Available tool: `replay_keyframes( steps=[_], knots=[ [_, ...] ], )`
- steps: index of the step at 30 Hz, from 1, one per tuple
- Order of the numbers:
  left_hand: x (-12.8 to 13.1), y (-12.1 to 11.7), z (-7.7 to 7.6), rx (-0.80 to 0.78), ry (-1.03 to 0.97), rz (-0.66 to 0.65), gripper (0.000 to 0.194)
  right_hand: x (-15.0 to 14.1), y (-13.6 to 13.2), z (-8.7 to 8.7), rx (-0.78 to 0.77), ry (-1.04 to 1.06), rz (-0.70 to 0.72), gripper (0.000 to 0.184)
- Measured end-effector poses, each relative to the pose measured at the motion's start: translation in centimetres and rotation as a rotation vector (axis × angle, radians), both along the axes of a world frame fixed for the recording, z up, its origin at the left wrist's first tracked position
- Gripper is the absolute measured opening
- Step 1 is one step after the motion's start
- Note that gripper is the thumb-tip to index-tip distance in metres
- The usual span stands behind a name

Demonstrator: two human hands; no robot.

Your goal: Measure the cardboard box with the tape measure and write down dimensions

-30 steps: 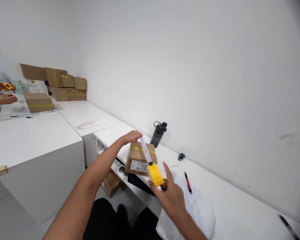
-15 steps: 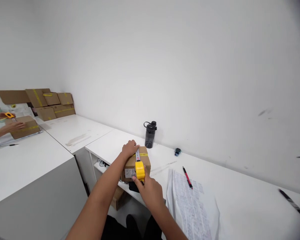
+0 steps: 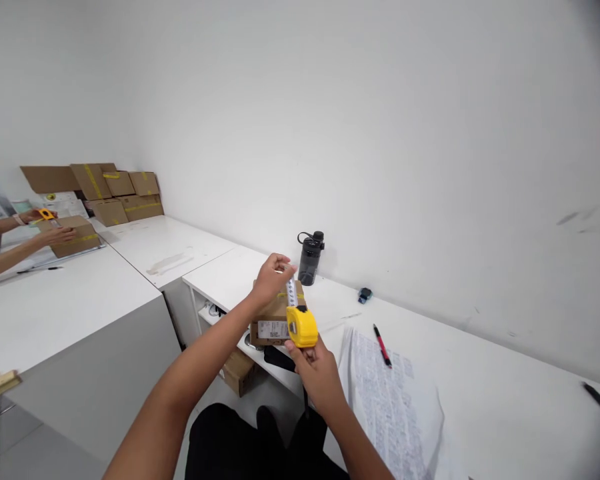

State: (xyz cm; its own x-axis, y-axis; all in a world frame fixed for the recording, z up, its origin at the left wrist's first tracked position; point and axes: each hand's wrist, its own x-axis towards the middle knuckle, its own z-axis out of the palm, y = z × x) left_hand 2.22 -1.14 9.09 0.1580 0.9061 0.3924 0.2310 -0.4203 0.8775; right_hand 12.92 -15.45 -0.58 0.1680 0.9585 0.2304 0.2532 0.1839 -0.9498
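My right hand (image 3: 316, 370) grips the yellow case of a tape measure (image 3: 303, 327) from below. A short length of its white blade runs up and away to my left hand (image 3: 274, 275), whose thumb and fingers pinch the free end. Beneath the blade, a small cardboard box (image 3: 270, 312) with yellow tape across its top and a white label on its near side stands at the table's front edge. The tape measure appears raised just over the box; part of the box is hidden by my left hand and the case.
A dark bottle (image 3: 310, 259) stands behind the box by the wall. To the right lie written sheets (image 3: 387, 400), a red pen (image 3: 382, 347) and a small dark object (image 3: 365, 295). At far left, a co-worker's hands (image 3: 60, 235) hold another tape measure at a box; more boxes (image 3: 143, 207) are stacked behind.
The tape measure has been lifted and tilted off the box, with both my hands still on it. The left hand has risen slightly. The whole view has shifted a little.
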Motion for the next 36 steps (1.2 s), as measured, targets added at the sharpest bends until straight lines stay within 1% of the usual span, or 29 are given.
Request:
replay_keyframes(
  steps=[1, 3, 5, 7, 9, 10, 12, 14, 16, 17, 19, 21, 23, 25, 27, 29, 31, 33, 35, 36],
  knots=[
    [0.3, -1.4, 0.4, -0.054, -0.057, -0.076, 0.035, 0.0, -0.2, -0.3, 0.027, 0.103, -0.021, 0.041],
    [1.1, -4.0, 0.8, -0.17, -0.126, -0.172, 0.044, -0.2, -0.5, -0.7, 0.071, 0.306, -0.033, 0.04],
    [1.8, -6.1, 0.8, -0.268, -0.14, -0.223, 0.047, -0.6, -0.7, -0.7, 0.102, 0.504, 0.003, 0.042],
    [2.5, -7.1, 0.7, -0.33, -0.101, -0.254, 0.048, -1.0, -1.0, -0.3, 0.118, 0.693, 0.055, 0.044],
    [2.8, -6.9, 0.6, -0.347, -0.012, -0.272, 0.046, -1.1, -1.3, 0.3, 0.105, 0.864, 0.089, 0.047],
    [2.9, -6.4, 0.5, -0.315, 0.056, -0.262, 0.048, -1.1, -1.4, 0.6, 0.086, 0.936, 0.099, 0.046],
    [2.5, -4.8, 0.1, -0.193, 0.201, -0.186, 0.056, -0.7, -1.6, 1.1, 0.056, 1.046, 0.112, 0.042],
    [1.7, -2.8, -0.5, -0.056, 0.346, -0.059, 0.057, -0.1, -1.6, 1.4, 0.051, 1.094, 0.118, 0.039],
    [0.7, -0.9, -1.5, 0.01, 0.528, 0.05, 0.054, 0.4, -1.5, 1.4, 0.06, 1.073, 0.105, 0.038],
    [0.2, -0.1, -2.0, 0.018, 0.633, 0.081, 0.055, 0.7, -1.4, 1.4, 0.064, 1.043, 0.084, 0.038],
    [-0.9, 1.1, -3.0, 0.015, 0.815, 0.102, 0.065, 1.2, -1.3, 1.4, 0.066, 0.96, 0.038, 0.037],
    [-2.3, 1.7, -3.7, 0.004, 0.869, 0.066, 0.071, 1.8, -1.2, 1.2, 0.071, 0.878, 0.006, 0.037],
    [-4.3, 1.8, -4.0, 0.033, 0.825, 0.008, 0.069, 2.7, -1.2, 0.9, 0.084, 0.807, 0.002, 0.035],
    [-6.9, 1.6, -4.4, 0.079, 0.702, -0.035, 0.063, 3.9, -1.2, 0.7, 0.096, 0.747, -0.007, 0.034],
    [-9.3, 1.2, -5.0, 0.063, 0.514, -0.011, 0.06, 5.2, -0.8, 0.9, 0.09, 0.675, 0.007, 0.034],
    [-10.4, 0.9, -6.2, 0.003, 0.321, 0.038, 0.06, 6.1, 0.6, 2.0, 0.083, 0.581, 0.05, 0.033],
    [-10.0, 0.6, -7.9, -0.046, 0.198, 0.044, 0.06, 6.2, 2.9, 3.7, 0.084, 0.466, 0.112, 0.033],
    [-8.4, 0.5, -9.6, -0.083, 0.159, 0.057, 0.056, 5.4, 5.7, 5.7, 0.067, 0.347, 0.195, 0.035],
    [-6.6, 0.3, -10.9, -0.117, 0.136, 0.152, 0.049, 4.1, 8.4, 7.4, 0.022, 0.26, 0.242, 0.039],
    [-5.9, 0.2, -11.2, -0.124, 0.114, 0.208, 0.047, 3.5, 9.5, 8.0, -0.006, 0.217, 0.266, 0.041]
  ],
)
